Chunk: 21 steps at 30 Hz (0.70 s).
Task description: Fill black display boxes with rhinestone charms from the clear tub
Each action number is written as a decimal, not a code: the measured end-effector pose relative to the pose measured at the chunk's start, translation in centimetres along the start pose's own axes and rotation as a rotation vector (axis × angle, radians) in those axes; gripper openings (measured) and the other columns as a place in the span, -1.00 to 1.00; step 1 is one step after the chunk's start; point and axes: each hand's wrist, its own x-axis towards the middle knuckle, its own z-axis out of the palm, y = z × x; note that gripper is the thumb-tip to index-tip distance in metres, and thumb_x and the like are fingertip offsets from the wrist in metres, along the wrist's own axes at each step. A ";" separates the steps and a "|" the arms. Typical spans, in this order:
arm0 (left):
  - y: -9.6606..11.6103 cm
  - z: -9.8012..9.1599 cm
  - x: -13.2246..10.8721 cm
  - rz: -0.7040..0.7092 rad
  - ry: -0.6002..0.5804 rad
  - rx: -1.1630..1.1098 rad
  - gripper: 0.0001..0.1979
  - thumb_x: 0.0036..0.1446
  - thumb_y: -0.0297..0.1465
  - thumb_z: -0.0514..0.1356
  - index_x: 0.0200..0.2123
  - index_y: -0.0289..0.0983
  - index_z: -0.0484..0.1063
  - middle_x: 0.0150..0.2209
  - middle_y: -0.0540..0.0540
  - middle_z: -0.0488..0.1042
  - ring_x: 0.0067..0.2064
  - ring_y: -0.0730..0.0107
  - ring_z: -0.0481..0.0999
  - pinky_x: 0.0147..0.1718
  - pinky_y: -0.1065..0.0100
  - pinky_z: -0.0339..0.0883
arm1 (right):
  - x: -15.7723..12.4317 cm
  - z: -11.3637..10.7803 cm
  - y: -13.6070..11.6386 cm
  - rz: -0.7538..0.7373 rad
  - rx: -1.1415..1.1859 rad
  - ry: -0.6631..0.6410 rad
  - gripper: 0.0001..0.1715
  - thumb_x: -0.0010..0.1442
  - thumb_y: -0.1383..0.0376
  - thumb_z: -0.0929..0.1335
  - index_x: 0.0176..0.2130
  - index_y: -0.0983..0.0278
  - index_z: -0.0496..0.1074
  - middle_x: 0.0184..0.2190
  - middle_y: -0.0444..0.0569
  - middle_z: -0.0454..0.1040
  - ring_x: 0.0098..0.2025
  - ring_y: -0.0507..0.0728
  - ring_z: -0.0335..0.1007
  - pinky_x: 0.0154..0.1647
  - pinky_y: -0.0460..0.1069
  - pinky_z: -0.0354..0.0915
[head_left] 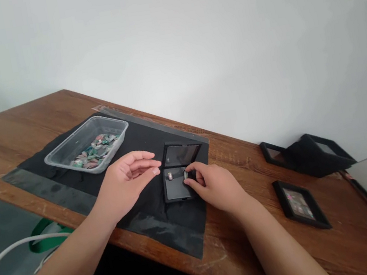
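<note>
An opened black case with a raised lid lies on a black sheet. A small pale piece sits in its upper left part. My right hand reaches over the case's right side, thumb and forefinger round a small greyish piece. Just left of the case hovers my left hand, fingers stretched out and nothing between them. Behind it, a clear plastic tub holds several green, pink and grey pieces.
Under everything is the black sheet on a wooden table. To the right lie a black frame with colourful pieces and more black boxes. A white cable and green strap show at the lower left.
</note>
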 end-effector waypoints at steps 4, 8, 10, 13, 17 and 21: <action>0.0 0.6 -0.3 0.157 0.044 0.142 -0.58 0.11 -0.28 0.38 0.04 -0.21 0.49 0.05 -0.19 0.61 -0.11 0.21 0.66 -0.03 0.21 0.54 | -0.1 -0.1 -0.1 -0.007 -0.009 0.005 -0.76 0.32 0.19 0.37 -0.03 0.18 0.49 -0.46 -0.14 0.49 -0.43 0.08 0.35 -0.41 -0.06 0.06; -0.3 1.0 -0.7 0.185 0.047 0.174 -0.59 0.15 -0.28 0.35 0.07 -0.22 0.50 0.00 -0.20 0.63 -0.06 0.15 0.66 -0.02 0.21 0.54 | -0.1 0.0 -0.1 -0.006 -0.023 0.010 -0.76 0.32 0.18 0.37 -0.04 0.17 0.50 -0.44 -0.12 0.51 -0.44 0.07 0.36 -0.43 -0.06 0.06; -0.4 1.2 -0.9 0.179 0.036 0.171 -0.62 0.15 -0.28 0.35 0.03 -0.24 0.52 -0.05 -0.19 0.66 -0.05 0.14 0.66 -0.02 0.21 0.54 | -0.2 0.0 -0.1 -0.002 -0.024 0.012 -0.76 0.32 0.17 0.37 -0.04 0.17 0.50 -0.43 -0.12 0.52 -0.44 0.07 0.37 -0.43 -0.06 0.06; -0.3 1.4 -1.0 0.226 0.061 0.217 -0.71 0.16 -0.28 0.34 -0.05 -0.23 0.56 -0.11 -0.14 0.68 -0.08 0.19 0.67 0.00 0.25 0.53 | -0.2 0.0 -0.1 -0.011 -0.025 0.018 -0.75 0.32 0.17 0.37 -0.03 0.16 0.49 -0.41 -0.11 0.53 -0.43 0.07 0.37 -0.43 -0.06 0.06; 0.1 1.3 -1.1 0.265 0.041 0.270 -0.78 0.18 -0.28 0.33 -0.13 -0.21 0.59 -0.16 -0.09 0.68 -0.12 0.24 0.67 -0.03 0.30 0.52 | -0.2 0.1 0.1 -0.031 -0.030 0.032 -0.75 0.32 0.16 0.37 -0.03 0.16 0.50 -0.39 -0.11 0.54 -0.41 0.07 0.39 -0.41 -0.07 0.08; 0.2 0.4 -0.8 0.350 0.038 0.474 -0.78 0.20 -0.26 0.28 -0.12 -0.18 0.59 -0.09 -0.11 0.65 -0.06 0.17 0.63 0.03 0.22 0.47 | -0.2 0.2 0.1 -0.034 -0.037 0.040 -0.74 0.32 0.14 0.37 -0.03 0.15 0.50 -0.37 -0.10 0.55 -0.40 0.08 0.40 -0.41 -0.07 0.09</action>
